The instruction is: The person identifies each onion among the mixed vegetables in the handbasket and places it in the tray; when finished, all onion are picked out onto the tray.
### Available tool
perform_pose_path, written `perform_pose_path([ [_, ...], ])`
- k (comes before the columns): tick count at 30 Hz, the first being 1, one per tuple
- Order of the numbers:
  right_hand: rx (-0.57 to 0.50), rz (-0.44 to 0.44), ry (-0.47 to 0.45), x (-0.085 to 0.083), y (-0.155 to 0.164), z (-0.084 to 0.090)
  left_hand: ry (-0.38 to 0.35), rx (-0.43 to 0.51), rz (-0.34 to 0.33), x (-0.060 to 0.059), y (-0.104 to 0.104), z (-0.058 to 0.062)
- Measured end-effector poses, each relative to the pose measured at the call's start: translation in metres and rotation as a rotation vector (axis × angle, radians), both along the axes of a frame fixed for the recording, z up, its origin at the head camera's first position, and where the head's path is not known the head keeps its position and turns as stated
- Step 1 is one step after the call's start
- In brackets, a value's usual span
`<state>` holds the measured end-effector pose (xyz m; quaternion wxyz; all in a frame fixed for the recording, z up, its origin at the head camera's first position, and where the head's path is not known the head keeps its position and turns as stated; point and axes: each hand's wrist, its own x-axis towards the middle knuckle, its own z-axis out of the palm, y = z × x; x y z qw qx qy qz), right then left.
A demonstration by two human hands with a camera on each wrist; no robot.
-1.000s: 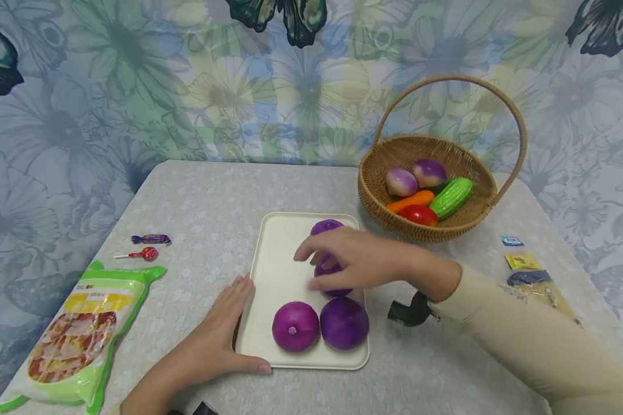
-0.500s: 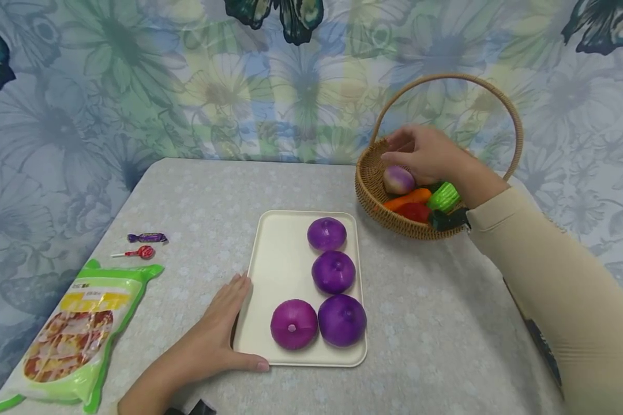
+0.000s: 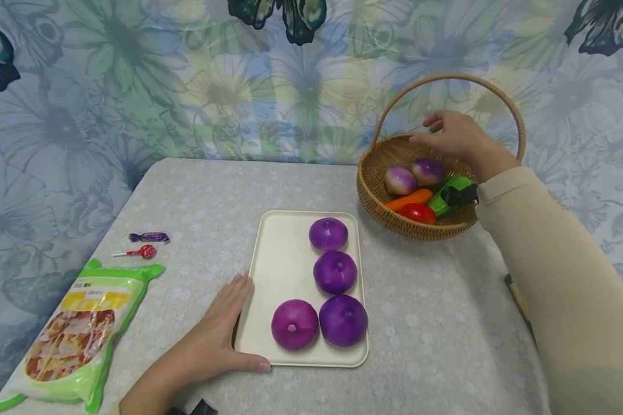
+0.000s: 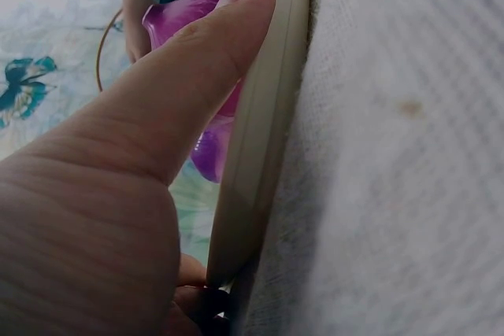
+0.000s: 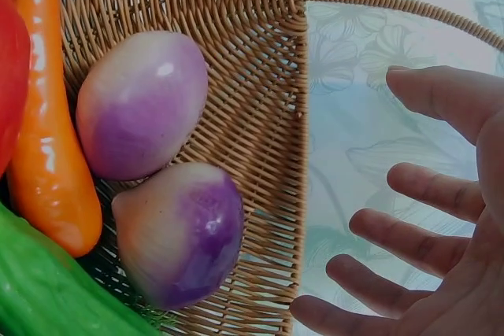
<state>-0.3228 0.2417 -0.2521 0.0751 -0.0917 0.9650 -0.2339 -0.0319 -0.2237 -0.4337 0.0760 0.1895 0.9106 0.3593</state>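
My right hand hovered over the far rim of the round woven wicker basket at the upper right of the frame, its fingers spread wide and loose, holding nothing. Just below them in the basket lay two pale turnips with purple tops, side by side and touching, beside an orange carrot, a red tomato and a ridged green cucumber.

My left hand rested flat on the grey tablecloth at lower centre, fingers straight along the left edge of the cream rectangular tray, thumb pressed to its near rim. Four round purple onions sat on the tray's right half.

At the left edge lay a green snack packet, a red lollipop and a purple wrapped sweet.
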Motion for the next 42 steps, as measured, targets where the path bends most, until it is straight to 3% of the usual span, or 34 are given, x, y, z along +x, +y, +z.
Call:
perform_pose_path([
  [12,0.017,0.003,-0.027,-0.002,0.010,-0.009,0.011,-0.003,-0.009,0.001,0.000,0.000],
  [42,-0.021,0.049,-0.076,-0.001,0.019,-0.053,-0.005,0.006,0.003,0.001,0.001,-0.001],
])
